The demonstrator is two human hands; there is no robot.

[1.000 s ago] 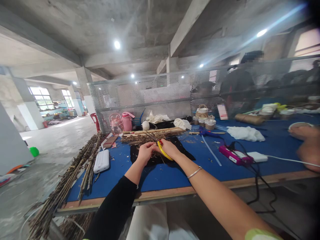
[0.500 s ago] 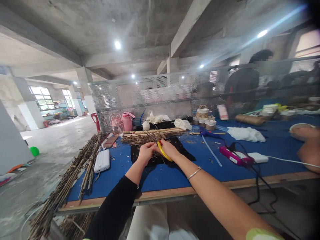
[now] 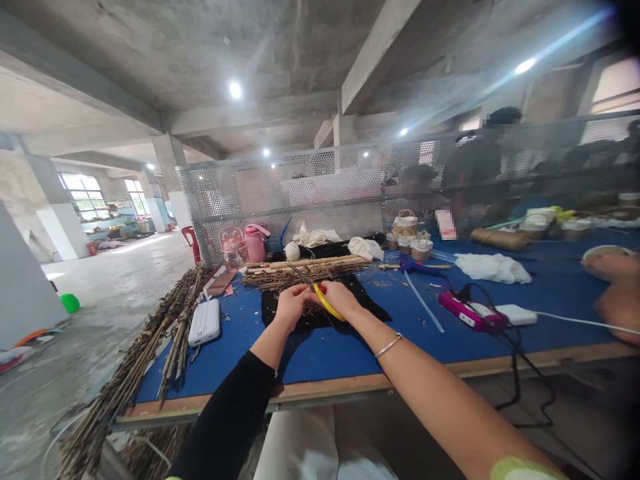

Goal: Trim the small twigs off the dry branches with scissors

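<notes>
Over a black cloth (image 3: 373, 303) on the blue table, my two hands meet at the fingertips. My right hand (image 3: 336, 299) is closed on scissors with a yellow handle (image 3: 327, 305), their dark blades pointing up and left. My left hand (image 3: 292, 305) is closed, its fingers pinched on something I cannot make out, beside a few thin twigs. Just beyond the hands lies a bundle of thin brown twigs (image 3: 260, 278) with pale sticks (image 3: 345, 260) along its back.
Long dried stalks (image 3: 145, 333) and a white power bank (image 3: 205, 321) are on the left. A purple power strip (image 3: 465, 311), a blue glue gun (image 3: 425, 268) and another person's hand (image 3: 607, 267) are on the right. Behind stands a mesh partition (image 3: 320, 180).
My hands stay together in nearly the same place, and the scissors have tilted slightly to the left. Behind the partition, a person has moved left.
</notes>
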